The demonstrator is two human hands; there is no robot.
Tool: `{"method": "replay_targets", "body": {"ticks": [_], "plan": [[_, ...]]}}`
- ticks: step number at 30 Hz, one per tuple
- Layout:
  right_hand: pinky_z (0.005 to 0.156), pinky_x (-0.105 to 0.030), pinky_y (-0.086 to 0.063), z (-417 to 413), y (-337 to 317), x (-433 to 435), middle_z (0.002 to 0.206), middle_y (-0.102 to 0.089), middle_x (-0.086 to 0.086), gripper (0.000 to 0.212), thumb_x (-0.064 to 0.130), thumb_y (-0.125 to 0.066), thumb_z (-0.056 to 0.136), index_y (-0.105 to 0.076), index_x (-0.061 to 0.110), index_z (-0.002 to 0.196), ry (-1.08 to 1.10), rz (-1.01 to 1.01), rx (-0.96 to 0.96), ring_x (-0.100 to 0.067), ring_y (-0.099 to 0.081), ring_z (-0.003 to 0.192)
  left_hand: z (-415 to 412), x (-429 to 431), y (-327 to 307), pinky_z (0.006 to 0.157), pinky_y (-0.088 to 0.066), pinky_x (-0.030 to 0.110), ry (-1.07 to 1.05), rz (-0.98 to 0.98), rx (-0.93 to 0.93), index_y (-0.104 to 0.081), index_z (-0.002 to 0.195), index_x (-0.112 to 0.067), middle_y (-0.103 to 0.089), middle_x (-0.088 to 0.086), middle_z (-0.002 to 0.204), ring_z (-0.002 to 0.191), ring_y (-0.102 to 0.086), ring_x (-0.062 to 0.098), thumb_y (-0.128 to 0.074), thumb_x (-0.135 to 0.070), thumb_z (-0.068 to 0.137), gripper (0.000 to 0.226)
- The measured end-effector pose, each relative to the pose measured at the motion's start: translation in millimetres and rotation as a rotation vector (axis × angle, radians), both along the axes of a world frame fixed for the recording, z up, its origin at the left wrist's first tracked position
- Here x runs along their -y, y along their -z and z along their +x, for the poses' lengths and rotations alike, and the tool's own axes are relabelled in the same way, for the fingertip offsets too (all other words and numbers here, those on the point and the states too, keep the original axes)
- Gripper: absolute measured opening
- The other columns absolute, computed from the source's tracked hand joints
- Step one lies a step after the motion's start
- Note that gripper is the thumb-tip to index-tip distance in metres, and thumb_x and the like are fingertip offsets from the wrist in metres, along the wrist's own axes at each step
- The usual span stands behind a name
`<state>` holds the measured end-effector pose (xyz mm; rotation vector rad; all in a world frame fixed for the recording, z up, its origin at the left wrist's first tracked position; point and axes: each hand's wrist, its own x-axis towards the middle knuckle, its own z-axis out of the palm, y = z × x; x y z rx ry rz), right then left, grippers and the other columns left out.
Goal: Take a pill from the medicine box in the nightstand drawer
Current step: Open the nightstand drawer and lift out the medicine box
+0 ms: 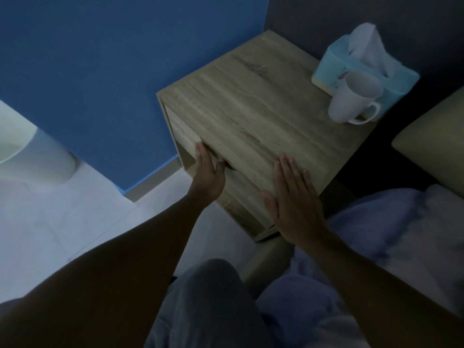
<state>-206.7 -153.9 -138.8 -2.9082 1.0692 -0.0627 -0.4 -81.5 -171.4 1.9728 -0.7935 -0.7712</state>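
The wooden nightstand (251, 101) stands against a blue wall beside the bed. Its drawer front (180, 129) faces lower left and looks shut or barely ajar. My left hand (207, 177) reaches to the drawer's top edge, with several fingertips tucked into the dark gap under the tabletop and the thumb alongside. My right hand (293, 197) lies flat on the top near the front corner, fingers spread, holding nothing. The medicine box and the pills are hidden.
A white mug (351, 99) and a light-blue tissue box (334, 64) stand at the far right corner of the top. A bed with a pale blanket (376, 222) and a cushion (431, 136) lies to the right. A white rounded object (32, 151) stands on the tiled floor at left.
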Motion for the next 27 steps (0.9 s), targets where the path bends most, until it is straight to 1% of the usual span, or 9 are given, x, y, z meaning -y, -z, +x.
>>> {"method": "replay_targets", "body": {"ticks": [2,5,8,11,13,17,22,25,27], "plan": [[0.123,-0.049,-0.02,0.4,2.1,0.5,0.163,-0.021,-0.016,0.072,0.051,-0.023,0.1,-0.022,0.004,0.155,0.001,-0.017,0.005,-0.028,-0.019,0.152,-1.8,9.5,2.6,0.124,-0.012,0.035,-0.072,-0.089,-0.044,0.013,0.155,-0.015,-0.001,-0.002,0.165,0.151,-0.006,0.012,-0.04,-0.037,0.1,0.079],[0.123,-0.049,-0.02,0.5,3.8,0.2,0.164,-0.022,-0.016,0.071,0.05,-0.022,0.1,-0.023,0.004,0.155,0.001,-0.031,0.004,-0.028,-0.019,0.152,-5.5,15.3,8.1,0.114,-0.025,0.017,-0.119,-0.163,-0.156,0.018,0.154,-0.017,-0.01,-0.006,0.163,0.141,-0.021,0.001,-0.046,-0.029,0.098,0.085],[0.123,-0.048,-0.019,0.6,5.4,1.9,0.164,-0.021,-0.015,0.072,0.051,-0.022,0.101,-0.023,0.004,0.154,-0.001,-0.037,0.004,-0.027,-0.018,0.152,-7.2,15.3,15.0,0.113,-0.037,0.033,-0.141,-0.144,-0.177,0.022,0.153,-0.02,-0.023,0.004,0.161,0.14,-0.037,0.018,-0.053,-0.031,0.096,0.095],[0.124,-0.046,-0.014,0.5,6.0,4.3,0.165,-0.018,-0.013,0.073,0.053,-0.018,0.1,-0.02,0.005,0.155,-0.012,-0.029,-0.005,-0.025,-0.014,0.153,-6.5,15.4,15.1,0.106,-0.047,0.045,-0.173,-0.15,-0.17,0.017,0.155,-0.023,-0.038,0.006,0.152,0.129,-0.05,0.022,-0.058,-0.029,0.094,0.096],[0.124,-0.044,-0.01,0.2,6.1,4.9,0.166,-0.015,-0.012,0.075,0.055,-0.012,0.1,-0.017,0.006,0.156,-0.019,-0.009,-0.007,-0.024,-0.011,0.154,-7.7,14.7,14.3,0.104,-0.049,0.045,-0.194,-0.141,-0.173,0.017,0.154,-0.023,-0.041,0.008,0.15,0.125,-0.054,0.023,-0.057,-0.03,0.094,0.096],[0.125,-0.043,-0.007,0.5,6.8,6.3,0.167,-0.009,-0.009,0.075,0.056,-0.009,0.099,-0.012,0.008,0.157,-0.011,0.023,-0.009,-0.021,-0.005,0.154,-7.6,4.5,15.0,0.097,-0.046,0.028,-0.24,-0.134,-0.176,0.014,0.155,-0.024,-0.046,0.003,0.148,0.12,-0.054,0.017,-0.056,-0.033,0.095,0.093],[0.124,-0.043,-0.006,-0.1,8.1,8.3,0.167,-0.005,-0.008,0.077,0.059,-0.005,0.098,-0.006,0.01,0.158,-0.009,0.048,-0.022,-0.021,-0.002,0.154,-0.1,-25.5,16.8,0.102,-0.05,0.04,-0.227,-0.122,-0.229,0.009,0.155,-0.03,-0.043,0.006,0.151,0.128,-0.051,0.021,-0.055,-0.035,0.096,0.088],[0.123,-0.043,-0.004,-0.3,9.2,10.5,0.168,-0.003,-0.008,0.078,0.06,-0.006,0.098,-0.004,0.011,0.157,-0.017,0.068,-0.034,-0.021,-0.001,0.154,5.7,-45.1,16.6,0.08,-0.057,0.025,-0.211,-0.087,-0.232,0.006,0.156,-0.03,-0.048,0.006,0.146,0.112,-0.056,0.011,-0.056,-0.033,0.096,0.086],[0.122,-0.043,-0.006,0.0,9.5,10.9,0.167,-0.007,-0.009,0.077,0.059,-0.009,0.098,-0.008,0.01,0.157,-0.009,0.052,-0.037,-0.023,-0.006,0.154,8.9,-57.4,16.1,0.068,-0.054,0.016,-0.203,-0.072,-0.237,0.0,0.155,-0.03,-0.05,0.005,0.143,0.105,-0.056,0.007,-0.057,-0.031,0.095,0.083]]}}
